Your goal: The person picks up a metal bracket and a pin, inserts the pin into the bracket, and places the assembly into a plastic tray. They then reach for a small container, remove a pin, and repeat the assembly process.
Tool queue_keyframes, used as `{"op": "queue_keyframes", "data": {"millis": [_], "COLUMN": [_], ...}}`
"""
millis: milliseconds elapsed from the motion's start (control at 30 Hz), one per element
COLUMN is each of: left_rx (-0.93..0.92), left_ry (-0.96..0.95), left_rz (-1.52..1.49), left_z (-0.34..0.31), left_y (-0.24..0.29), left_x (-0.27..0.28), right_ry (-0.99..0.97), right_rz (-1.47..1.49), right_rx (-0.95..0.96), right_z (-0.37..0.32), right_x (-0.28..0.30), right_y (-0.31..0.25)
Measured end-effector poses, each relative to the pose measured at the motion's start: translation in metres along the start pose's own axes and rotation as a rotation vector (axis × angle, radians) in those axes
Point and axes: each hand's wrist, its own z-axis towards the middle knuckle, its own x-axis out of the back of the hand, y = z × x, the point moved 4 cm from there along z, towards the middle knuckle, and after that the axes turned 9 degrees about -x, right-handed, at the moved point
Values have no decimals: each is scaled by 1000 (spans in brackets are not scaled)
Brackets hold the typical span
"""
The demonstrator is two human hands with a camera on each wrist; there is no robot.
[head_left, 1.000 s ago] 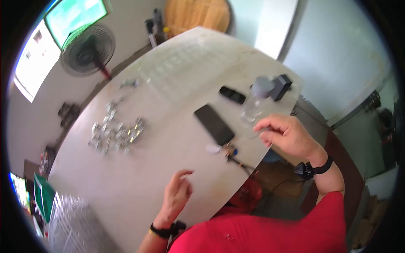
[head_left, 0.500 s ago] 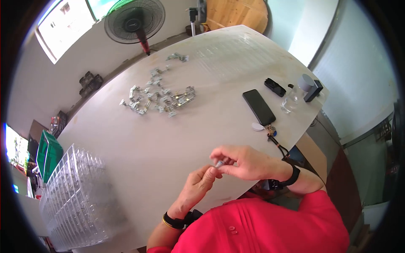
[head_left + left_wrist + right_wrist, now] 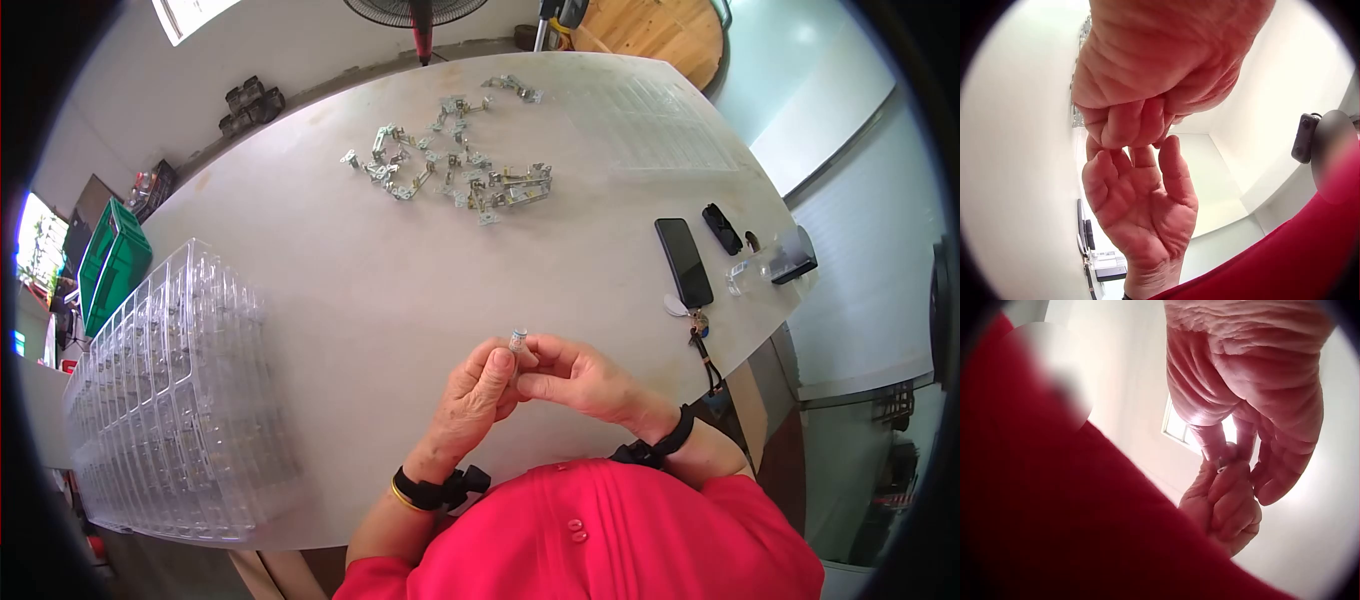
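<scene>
In the head view, my left hand and right hand meet above the table's near side. A small, pale cylindrical piece with a bluish-grey end pokes up between them. The left thumb and curled fingers pinch it. On its other side, my right thumb and index finger grip it low down, as the right wrist view also shows, with a bit of the piece visible between the fingertips. My left hand hides it in the left wrist view, where the right palm faces the camera.
Several small metal brackets lie in a tangle beyond the hands. Clear plastic trays stand stacked at left beside a green crate. At right lie a phone, keys, a black case and a clear bottle.
The right hand came from the table's right edge to meet the left hand. Both hands now hold the small piece more upright. The head view has shifted, moving the table things within it.
</scene>
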Motion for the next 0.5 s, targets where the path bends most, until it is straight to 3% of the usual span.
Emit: {"op": "queue_keyframes", "data": {"millis": [233,500], "left_rx": [-84,-80], "left_ry": [28,40], "left_rz": [42,-130], "left_z": [5,5], "left_y": [-8,-10], "left_x": [10,12], "right_ry": [-57,-143], "right_rz": [193,439], "right_rx": [-71,-127], "right_z": [19,34], "right_x": [9,13], "right_y": [10,26]}}
